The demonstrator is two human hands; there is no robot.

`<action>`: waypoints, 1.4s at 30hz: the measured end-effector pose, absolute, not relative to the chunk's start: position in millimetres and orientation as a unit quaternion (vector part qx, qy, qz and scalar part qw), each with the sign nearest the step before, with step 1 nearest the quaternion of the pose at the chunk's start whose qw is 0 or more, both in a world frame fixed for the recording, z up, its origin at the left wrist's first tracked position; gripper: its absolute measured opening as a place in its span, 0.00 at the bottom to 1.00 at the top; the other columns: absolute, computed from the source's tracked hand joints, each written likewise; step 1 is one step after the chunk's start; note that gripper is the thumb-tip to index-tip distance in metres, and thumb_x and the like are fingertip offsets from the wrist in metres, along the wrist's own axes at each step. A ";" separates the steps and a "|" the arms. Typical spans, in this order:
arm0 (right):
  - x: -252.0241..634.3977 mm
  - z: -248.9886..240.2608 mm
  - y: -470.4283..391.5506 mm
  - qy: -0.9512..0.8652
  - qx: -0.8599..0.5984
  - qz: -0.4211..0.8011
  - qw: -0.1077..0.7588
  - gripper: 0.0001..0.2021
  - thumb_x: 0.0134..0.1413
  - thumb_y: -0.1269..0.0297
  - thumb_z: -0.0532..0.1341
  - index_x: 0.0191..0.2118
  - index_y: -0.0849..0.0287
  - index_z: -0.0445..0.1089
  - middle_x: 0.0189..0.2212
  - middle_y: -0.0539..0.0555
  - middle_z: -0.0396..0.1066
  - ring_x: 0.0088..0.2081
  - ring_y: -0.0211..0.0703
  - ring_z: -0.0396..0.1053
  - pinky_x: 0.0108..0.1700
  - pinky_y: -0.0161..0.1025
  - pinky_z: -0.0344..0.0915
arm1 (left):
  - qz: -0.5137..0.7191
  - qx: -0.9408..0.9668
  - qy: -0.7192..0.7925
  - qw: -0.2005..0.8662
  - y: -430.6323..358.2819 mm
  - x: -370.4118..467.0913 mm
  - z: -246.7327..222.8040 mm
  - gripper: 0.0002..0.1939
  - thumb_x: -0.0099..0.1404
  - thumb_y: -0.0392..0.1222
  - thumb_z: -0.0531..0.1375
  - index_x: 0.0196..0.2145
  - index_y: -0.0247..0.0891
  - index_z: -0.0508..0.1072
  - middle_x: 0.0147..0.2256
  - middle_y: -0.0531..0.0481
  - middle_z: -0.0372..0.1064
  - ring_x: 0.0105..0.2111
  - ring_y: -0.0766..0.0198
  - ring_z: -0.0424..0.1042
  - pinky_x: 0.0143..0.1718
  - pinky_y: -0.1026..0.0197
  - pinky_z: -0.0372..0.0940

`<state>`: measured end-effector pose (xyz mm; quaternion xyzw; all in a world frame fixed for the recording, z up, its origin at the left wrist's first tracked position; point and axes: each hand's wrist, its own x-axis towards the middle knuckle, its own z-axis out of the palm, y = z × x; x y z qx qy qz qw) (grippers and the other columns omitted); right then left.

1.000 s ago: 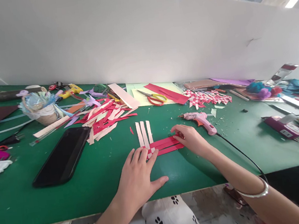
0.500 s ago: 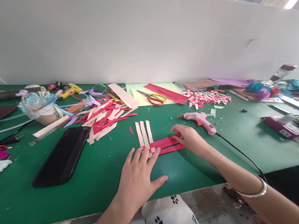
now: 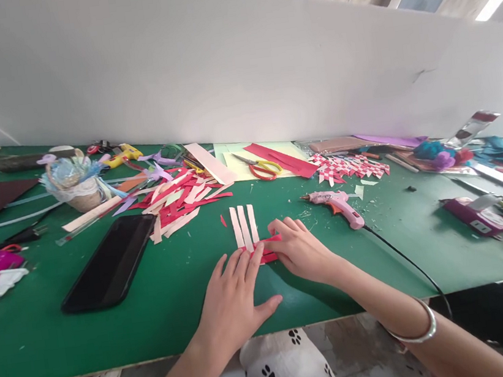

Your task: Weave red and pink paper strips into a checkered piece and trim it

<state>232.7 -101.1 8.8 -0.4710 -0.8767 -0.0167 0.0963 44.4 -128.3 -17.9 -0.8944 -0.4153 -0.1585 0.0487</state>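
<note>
Three pale pink paper strips (image 3: 243,223) stand away from me on the green table, crossed at their near ends by red paper strips (image 3: 269,258) that run to the right. My left hand (image 3: 234,293) lies flat, fingers spread, its fingertips pressing on the crossing and hiding part of it. Close beside it, my right hand (image 3: 303,249) has its fingers bent together at a red strip, which seems pinched between thumb and forefinger. The red strips' right ends are hidden under this hand.
A pink glue gun (image 3: 338,205) lies right of my hands, its cord trailing to the table edge. A black phone (image 3: 109,263) is at left. Behind are loose strips (image 3: 183,197), scissors (image 3: 264,168) and checked woven pieces (image 3: 346,167).
My right hand has slid left along the red strips, from their far right part to beside my left fingertips. My left hand stays on the crossing.
</note>
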 end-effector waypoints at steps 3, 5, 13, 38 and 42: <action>239.9 5.6 -100.9 -0.872 -0.479 -0.021 0.096 0.21 0.54 0.74 0.51 0.50 0.45 0.68 0.41 0.55 0.60 0.37 0.43 0.54 0.36 0.39 0.51 | -0.164 -0.893 -0.416 0.049 -128.3 43.8 -19.1 0.37 0.63 0.61 0.46 0.61 0.33 0.49 0.53 0.40 0.63 0.51 0.50 0.62 0.51 0.47 0.55; 245.7 3.9 -101.8 -0.868 -0.487 -0.023 0.097 0.23 0.54 0.75 0.51 0.51 0.44 0.66 0.40 0.55 0.60 0.37 0.43 0.54 0.37 0.39 0.51 | -0.171 -0.892 -0.416 0.050 -128.3 43.7 -19.5 0.36 0.63 0.61 0.46 0.61 0.34 0.49 0.52 0.41 0.64 0.51 0.50 0.62 0.50 0.47 0.56; 263.3 0.1 -103.8 -0.856 -0.506 -0.035 0.105 0.23 0.52 0.76 0.52 0.49 0.44 0.68 0.43 0.56 0.61 0.38 0.45 0.55 0.38 0.40 0.52 | -0.169 -0.892 -0.416 0.048 -128.0 44.2 -15.9 0.36 0.63 0.59 0.49 0.61 0.33 0.50 0.51 0.40 0.65 0.49 0.51 0.63 0.49 0.49 0.58; 282.7 1.6 -107.2 -0.845 -0.520 -0.037 0.121 0.14 0.59 0.67 0.51 0.43 0.49 0.72 0.44 0.56 0.63 0.40 0.44 0.58 0.40 0.42 0.51 | -0.189 -0.890 -0.413 0.036 -127.9 43.0 -16.3 0.34 0.63 0.56 0.50 0.60 0.35 0.49 0.49 0.40 0.65 0.49 0.51 0.64 0.49 0.49 0.59; 295.1 -2.6 -108.5 -0.830 -0.540 -0.053 0.126 0.13 0.59 0.66 0.52 0.43 0.49 0.72 0.43 0.55 0.64 0.40 0.44 0.59 0.39 0.42 0.50 | -0.186 -0.891 -0.413 0.032 -128.3 43.2 -15.1 0.34 0.62 0.55 0.51 0.60 0.34 0.49 0.48 0.40 0.66 0.49 0.51 0.64 0.48 0.49 0.60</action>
